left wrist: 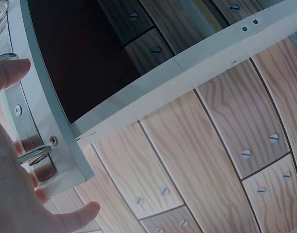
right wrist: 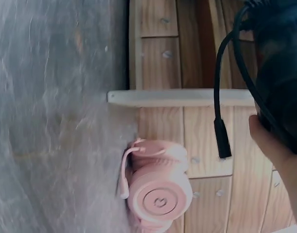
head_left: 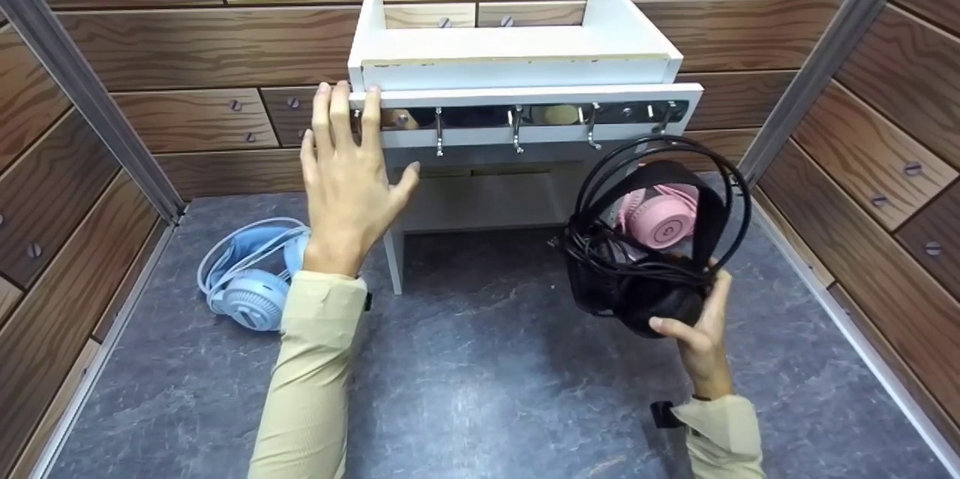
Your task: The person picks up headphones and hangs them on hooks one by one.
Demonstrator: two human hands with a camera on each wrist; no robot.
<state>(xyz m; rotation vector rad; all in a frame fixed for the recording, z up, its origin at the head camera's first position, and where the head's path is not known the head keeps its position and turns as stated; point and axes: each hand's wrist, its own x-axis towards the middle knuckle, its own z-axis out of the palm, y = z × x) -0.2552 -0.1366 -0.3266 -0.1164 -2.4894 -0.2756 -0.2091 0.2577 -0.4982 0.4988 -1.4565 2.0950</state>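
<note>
Black headphones point(head_left: 660, 302) with a looped cable are gripped by my right hand point(head_left: 705, 340) at the lower earcup, in front of the right end of a white hook rail point(head_left: 480, 137). In the right wrist view the cable's plug end point(right wrist: 222, 138) dangles beside the earcup. My left hand point(head_left: 345, 182) rests on the rail's left end, fingers stretched upward to its top edge and thumb spread aside. A metal hook point(left wrist: 36, 154) shows beside this hand in the left wrist view. The rail fronts a white shelf unit point(head_left: 487, 43) and carries several double hooks.
Pink headphones point(head_left: 661, 224) lie on the grey floor at the right, partly seen through the black headband. Light blue headphones point(head_left: 255, 299) lie at the left, partly behind my left arm. Wood-patterned walls point(head_left: 217, 51) enclose the space on the back and both sides.
</note>
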